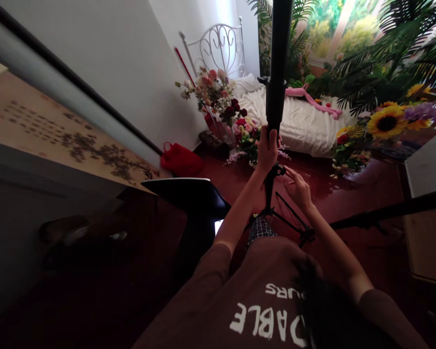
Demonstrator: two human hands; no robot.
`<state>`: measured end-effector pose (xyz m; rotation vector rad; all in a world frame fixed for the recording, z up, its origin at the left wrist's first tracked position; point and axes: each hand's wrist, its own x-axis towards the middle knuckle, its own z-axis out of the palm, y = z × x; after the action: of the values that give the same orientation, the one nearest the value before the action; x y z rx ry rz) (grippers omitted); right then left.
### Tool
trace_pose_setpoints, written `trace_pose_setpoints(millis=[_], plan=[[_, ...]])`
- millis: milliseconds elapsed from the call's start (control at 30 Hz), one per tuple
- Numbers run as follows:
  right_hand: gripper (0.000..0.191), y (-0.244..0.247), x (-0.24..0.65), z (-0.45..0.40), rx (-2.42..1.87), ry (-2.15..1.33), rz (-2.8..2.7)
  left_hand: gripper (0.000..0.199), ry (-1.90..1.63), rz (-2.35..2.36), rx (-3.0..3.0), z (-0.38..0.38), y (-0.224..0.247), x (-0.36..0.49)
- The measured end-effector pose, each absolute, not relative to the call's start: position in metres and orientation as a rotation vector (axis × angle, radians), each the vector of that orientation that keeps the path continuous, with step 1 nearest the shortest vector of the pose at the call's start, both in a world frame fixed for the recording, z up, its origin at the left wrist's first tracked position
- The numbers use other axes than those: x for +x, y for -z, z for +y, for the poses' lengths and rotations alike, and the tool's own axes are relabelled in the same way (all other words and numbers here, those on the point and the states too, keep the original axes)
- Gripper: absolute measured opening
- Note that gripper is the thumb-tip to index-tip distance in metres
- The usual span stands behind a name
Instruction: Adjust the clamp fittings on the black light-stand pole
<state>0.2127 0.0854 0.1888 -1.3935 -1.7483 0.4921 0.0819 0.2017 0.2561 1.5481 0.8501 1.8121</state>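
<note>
In the head view, the left hand (267,152) was wrapped around the black tripod stand (276,99), its fingers closed firmly about the pole with the thumb lying along it. The right hand (298,188) was below and to the right of those fingers, its own fingers partly bent and loosely spread. Their tips were at the lower locking knob (280,170) of the stand; whether they pinched it or were just beside it could not be told. The pole rose above the left fingers past an upper collar (274,83), and the spread legs (288,213) stood below both hands. A second black stand (392,212) slanted well to the right of the right fingers. Beyond the left fingers were a mixed bouquet (212,89) and a white-covered bed (305,133) with a scrolled metal headboard (221,48). A red bag (181,160) lay to their left, sunflowers (387,121) well to their right.
</note>
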Motion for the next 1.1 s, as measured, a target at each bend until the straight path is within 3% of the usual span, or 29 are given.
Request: trace_pose_setpoints(millis=[533, 800, 933, 1100], plan=[[0.045, -0.198, 0.201, 0.11, -1.528, -0.334, -1.694, 0.042, -1.861, 0.822, 1.533, 0.2, -0.257, 0.082], [0.06, -0.196, 0.193, 0.119, -1.474, -0.787, -1.369, 0.045, -1.856, 0.887, 1.505, 0.199, -0.258, 0.084], [0.061, -0.195, 0.188, 0.119, -1.431, -0.842, -1.26, 0.047, -1.861, 0.869, 1.457, 0.198, -0.254, 0.086], [0.06, -0.19, 0.19, 0.108, -1.297, -1.245, -1.006, 0.04, -1.776, 1.045, 1.457, 0.183, -0.229, 0.088]])
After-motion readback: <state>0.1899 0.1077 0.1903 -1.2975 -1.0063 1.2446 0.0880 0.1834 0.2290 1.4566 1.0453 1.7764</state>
